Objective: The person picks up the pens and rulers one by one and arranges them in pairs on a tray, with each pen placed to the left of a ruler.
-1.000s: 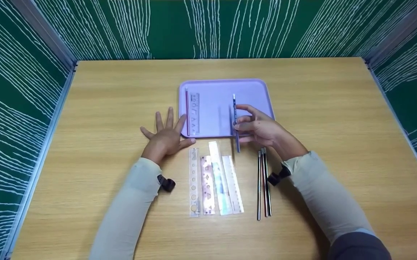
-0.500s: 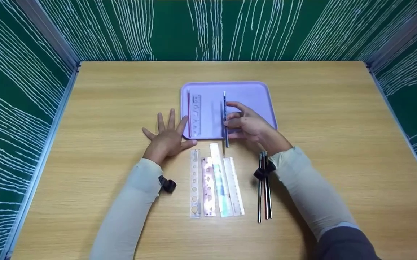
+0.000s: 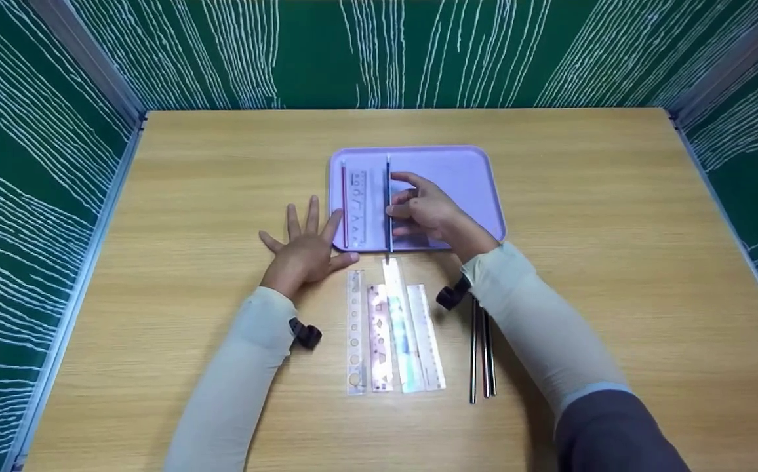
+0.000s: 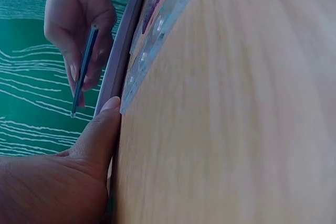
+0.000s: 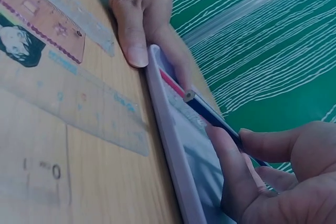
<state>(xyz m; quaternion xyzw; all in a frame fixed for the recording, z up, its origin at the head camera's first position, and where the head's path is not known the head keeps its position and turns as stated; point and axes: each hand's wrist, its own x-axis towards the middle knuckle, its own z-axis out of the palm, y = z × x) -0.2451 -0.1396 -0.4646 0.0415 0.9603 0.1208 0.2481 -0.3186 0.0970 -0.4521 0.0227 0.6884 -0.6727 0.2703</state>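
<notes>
My right hand [image 3: 425, 208] pinches a dark blue pencil [image 3: 389, 190] over the purple tray [image 3: 444, 157], the pencil's length running away from me. In the right wrist view the thumb and fingers grip the pencil [image 5: 218, 119] close above the tray's rim. My left hand [image 3: 303, 252] lies spread at the tray's near left corner, its fingers straight and the thumb along the near edge. Inside the tray, a red pencil [image 3: 344, 210] lies along the left side with a clear stencil ruler [image 3: 358, 210] beside it.
Nearer me lie a clear ruler with round holes [image 3: 354, 341], a pink stencil ruler [image 3: 380, 341], a shiny bluish ruler [image 3: 402, 334] and another clear ruler [image 3: 426, 341]. Several dark pencils [image 3: 473, 360] lie to their right, partly under my right sleeve. Green walls [image 3: 313, 52] border the table.
My right hand has carried the blue pencil leftward across the tray, toward the stencil ruler, and slightly away from me. The left hand has stayed at the tray corner.
</notes>
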